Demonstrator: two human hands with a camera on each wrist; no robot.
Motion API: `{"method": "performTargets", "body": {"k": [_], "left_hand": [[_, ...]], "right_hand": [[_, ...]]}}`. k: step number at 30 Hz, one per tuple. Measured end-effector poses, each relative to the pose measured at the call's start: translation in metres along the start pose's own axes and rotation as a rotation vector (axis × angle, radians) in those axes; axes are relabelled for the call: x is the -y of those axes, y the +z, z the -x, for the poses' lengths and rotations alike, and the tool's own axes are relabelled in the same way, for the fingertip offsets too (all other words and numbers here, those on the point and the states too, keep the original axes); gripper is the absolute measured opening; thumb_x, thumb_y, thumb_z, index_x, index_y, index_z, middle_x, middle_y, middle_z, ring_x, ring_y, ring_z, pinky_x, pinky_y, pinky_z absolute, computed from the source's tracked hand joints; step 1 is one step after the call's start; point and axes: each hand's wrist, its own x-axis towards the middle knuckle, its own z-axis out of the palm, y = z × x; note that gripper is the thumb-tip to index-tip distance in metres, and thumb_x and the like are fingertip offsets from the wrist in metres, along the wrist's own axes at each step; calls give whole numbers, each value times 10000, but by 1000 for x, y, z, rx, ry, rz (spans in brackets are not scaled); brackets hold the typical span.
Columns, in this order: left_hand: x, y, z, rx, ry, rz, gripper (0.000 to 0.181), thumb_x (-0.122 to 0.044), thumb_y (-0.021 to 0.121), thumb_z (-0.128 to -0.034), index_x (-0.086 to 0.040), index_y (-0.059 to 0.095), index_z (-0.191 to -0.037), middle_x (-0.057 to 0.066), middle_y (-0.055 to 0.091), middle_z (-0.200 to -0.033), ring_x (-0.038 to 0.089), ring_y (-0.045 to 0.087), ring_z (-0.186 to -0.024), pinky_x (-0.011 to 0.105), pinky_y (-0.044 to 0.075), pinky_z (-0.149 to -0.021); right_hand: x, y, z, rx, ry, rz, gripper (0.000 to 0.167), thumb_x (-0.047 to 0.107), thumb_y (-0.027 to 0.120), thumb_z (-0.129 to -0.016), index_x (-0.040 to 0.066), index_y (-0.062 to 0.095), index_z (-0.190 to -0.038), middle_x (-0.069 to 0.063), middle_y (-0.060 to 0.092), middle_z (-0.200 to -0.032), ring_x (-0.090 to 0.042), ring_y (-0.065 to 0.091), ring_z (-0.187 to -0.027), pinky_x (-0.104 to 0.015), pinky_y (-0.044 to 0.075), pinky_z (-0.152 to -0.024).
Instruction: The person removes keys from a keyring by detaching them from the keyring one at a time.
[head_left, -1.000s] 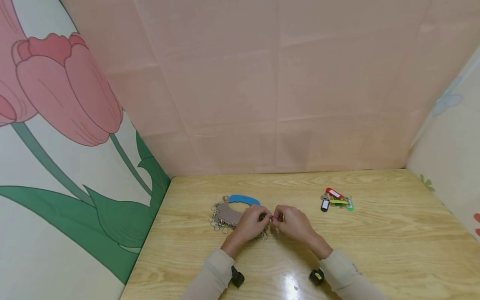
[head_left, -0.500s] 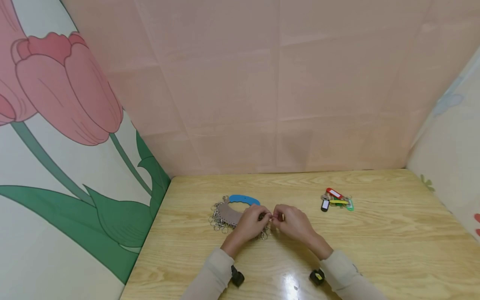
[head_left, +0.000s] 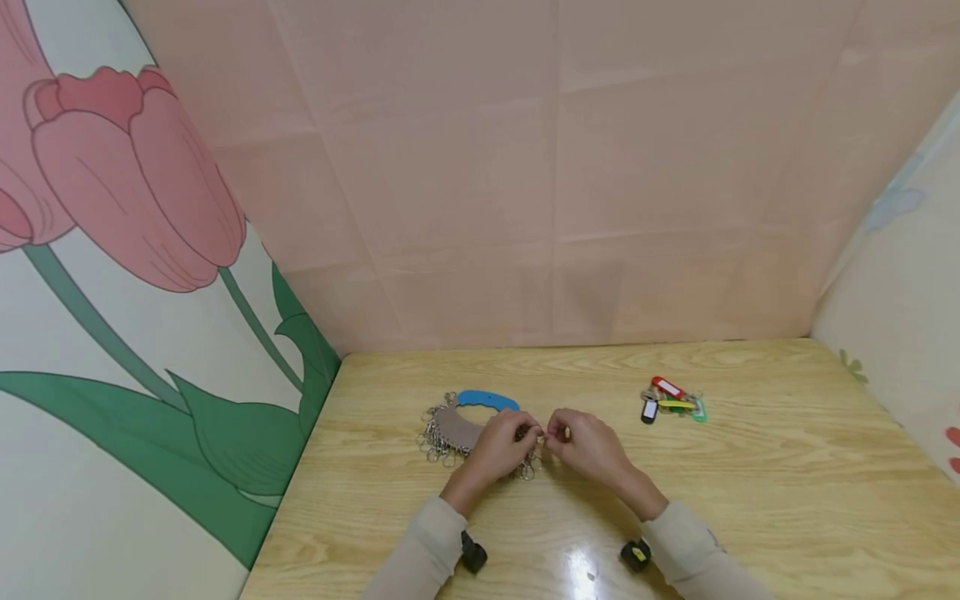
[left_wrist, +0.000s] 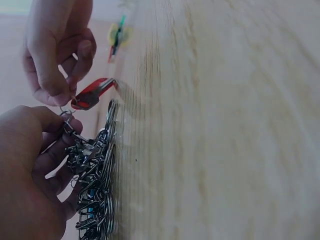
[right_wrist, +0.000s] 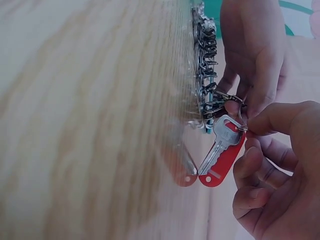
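A curved grey key holder (head_left: 457,429) with a blue grip (head_left: 487,399) lies on the table, its outer edge hung with many metal clips and rings (left_wrist: 92,185). My left hand (head_left: 498,439) is at its right end, pinching a metal split ring (left_wrist: 66,115) that hangs from one clip. Fingertips almost meeting it, my right hand (head_left: 585,442) pinches the small ring of a silver key (right_wrist: 222,142) and a red key tag (right_wrist: 227,165). Key and tag hang tilted just above the tabletop. Whether the two rings are linked I cannot tell; fingertips partly hide them.
Further back to the right, several key tags with keys lie in a small pile, among them a red tag (head_left: 667,386), a black tag (head_left: 649,410) and a yellow tag (head_left: 677,404). A pink-draped wall (head_left: 555,208) rises behind the wooden table (head_left: 787,467).
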Motion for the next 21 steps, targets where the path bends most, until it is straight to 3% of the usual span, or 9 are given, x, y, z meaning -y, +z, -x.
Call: {"method": "performTargets", "body": {"k": [10, 21], "left_hand": [[2, 1, 0, 10, -15, 25, 166, -283, 640, -1085, -211, 789, -1066, -78, 758, -1025, 62, 603, -964, 265, 488, -871], [-1, -1, 1, 21, -27, 48, 151, -295, 643, -1083, -230, 777, -1054, -100, 750, -999, 57, 608, -956, 291, 492, -893]], "right_hand": [[0, 0, -1, 43, 51, -13, 114, 184, 794, -915, 213, 691, -878, 90, 637, -777, -82, 536, -664, -265, 433, -592], [-1, -1, -2, 72, 55, -85, 77, 111, 770, -922, 152, 707, -906, 70, 644, -768, -87, 549, -674, -265, 447, -602]]}}
